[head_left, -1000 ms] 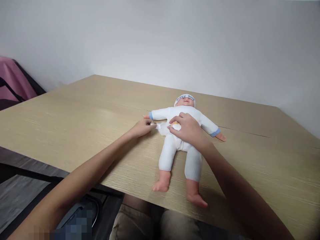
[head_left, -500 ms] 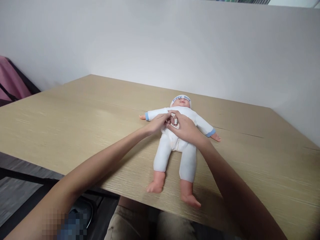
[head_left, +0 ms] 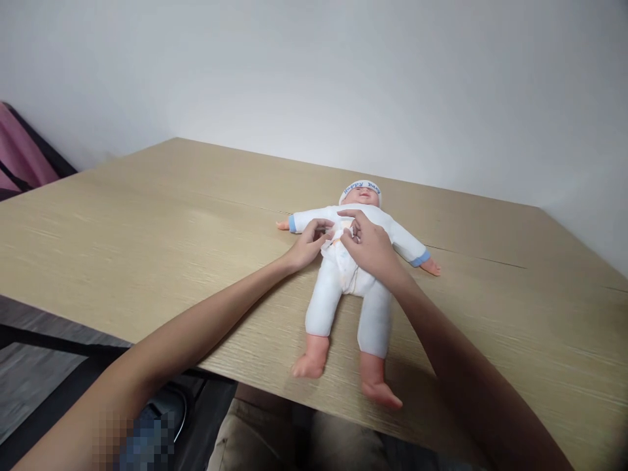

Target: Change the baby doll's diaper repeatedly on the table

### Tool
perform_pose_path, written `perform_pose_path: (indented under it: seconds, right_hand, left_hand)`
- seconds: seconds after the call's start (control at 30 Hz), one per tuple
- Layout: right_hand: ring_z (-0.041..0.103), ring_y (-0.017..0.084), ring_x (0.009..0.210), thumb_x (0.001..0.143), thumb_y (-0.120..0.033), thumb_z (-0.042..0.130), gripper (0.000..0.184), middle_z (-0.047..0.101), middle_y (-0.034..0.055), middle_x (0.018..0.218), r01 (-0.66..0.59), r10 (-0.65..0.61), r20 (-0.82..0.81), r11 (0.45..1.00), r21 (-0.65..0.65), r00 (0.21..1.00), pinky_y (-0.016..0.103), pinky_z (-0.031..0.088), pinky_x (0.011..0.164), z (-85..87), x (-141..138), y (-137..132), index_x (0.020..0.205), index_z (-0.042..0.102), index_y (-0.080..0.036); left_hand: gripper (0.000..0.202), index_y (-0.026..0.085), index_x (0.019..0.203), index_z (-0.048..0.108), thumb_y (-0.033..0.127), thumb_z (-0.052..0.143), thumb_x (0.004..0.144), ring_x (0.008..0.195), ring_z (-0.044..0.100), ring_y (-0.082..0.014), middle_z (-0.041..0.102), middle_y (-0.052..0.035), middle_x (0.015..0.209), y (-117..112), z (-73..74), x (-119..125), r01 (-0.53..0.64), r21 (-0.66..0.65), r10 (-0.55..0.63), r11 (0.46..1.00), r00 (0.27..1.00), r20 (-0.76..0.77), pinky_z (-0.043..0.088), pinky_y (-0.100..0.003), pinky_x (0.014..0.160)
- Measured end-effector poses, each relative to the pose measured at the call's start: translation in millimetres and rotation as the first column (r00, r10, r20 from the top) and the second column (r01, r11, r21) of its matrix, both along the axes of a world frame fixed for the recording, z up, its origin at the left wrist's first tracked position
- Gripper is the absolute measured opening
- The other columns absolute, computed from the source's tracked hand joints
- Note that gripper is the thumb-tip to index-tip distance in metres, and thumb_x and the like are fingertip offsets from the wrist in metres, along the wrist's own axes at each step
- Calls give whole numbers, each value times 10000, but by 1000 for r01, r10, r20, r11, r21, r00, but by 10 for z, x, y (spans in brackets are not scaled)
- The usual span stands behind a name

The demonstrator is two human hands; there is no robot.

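A baby doll (head_left: 360, 281) in a white suit with blue cuffs and a white cap lies on its back on the wooden table (head_left: 147, 222), feet toward me. A small white diaper (head_left: 343, 252) sits around its waist. My left hand (head_left: 307, 245) rests at the doll's left side, fingers curled and pinching the diaper's edge. My right hand (head_left: 370, 245) lies on the doll's belly, fingertips pressed onto the front of the diaper beside the left hand.
A white wall stands behind the table. A pink cloth (head_left: 22, 157) hangs over dark furniture at the far left. My knees (head_left: 294, 438) show under the table's near edge, with dark floor to the left.
A second ago my left hand held a diaper tab out to the doll's side. It has since come in to the waist and now meets my right hand there.
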State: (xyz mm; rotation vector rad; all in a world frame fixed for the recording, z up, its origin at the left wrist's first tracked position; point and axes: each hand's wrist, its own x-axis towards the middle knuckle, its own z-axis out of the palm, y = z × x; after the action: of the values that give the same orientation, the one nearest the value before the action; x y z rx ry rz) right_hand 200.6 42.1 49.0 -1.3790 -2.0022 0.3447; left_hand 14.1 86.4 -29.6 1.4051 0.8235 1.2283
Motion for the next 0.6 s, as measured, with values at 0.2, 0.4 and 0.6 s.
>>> perform_pose_path:
  seconds: [0.2, 0.4, 0.6]
  right_hand:
    - [596, 246, 735, 883, -157, 582, 601, 566, -26, 758, 52, -50, -37, 996, 71, 998, 380, 465, 749, -88, -10, 83, 1478, 606, -241]
    - [647, 328, 1089, 876, -33, 482, 511, 684, 98, 1065, 116, -100, -67, 939, 324, 993, 523, 540, 1026, 58, -6, -192, 1291, 681, -253]
    - [728, 298, 1140, 1050, -182, 589, 270, 703, 100, 1231, -63, 104, -183, 974, 217, 978, 430, 671, 833, 32, 140, -1274, 1287, 604, -312]
  left_hand:
    - [305, 197, 1066, 644, 436, 784, 936, 883, 631, -176, 685, -28, 986, 37, 59, 67, -42, -13, 41, 999, 999, -25, 505, -298, 808]
    - [214, 233, 1116, 657, 367, 749, 976, 799, 565, -152, 651, -21, 1047, -347, 427, -54, -232, 53, 234, 971, 971, -50, 468, -301, 751]
    - [225, 267, 1104, 747, 469, 649, 1100, 1035, 648, -241, 778, -45, 1116, -1230, 758, -294, 337, 290, -174, 896, 867, -468, 506, -385, 952]
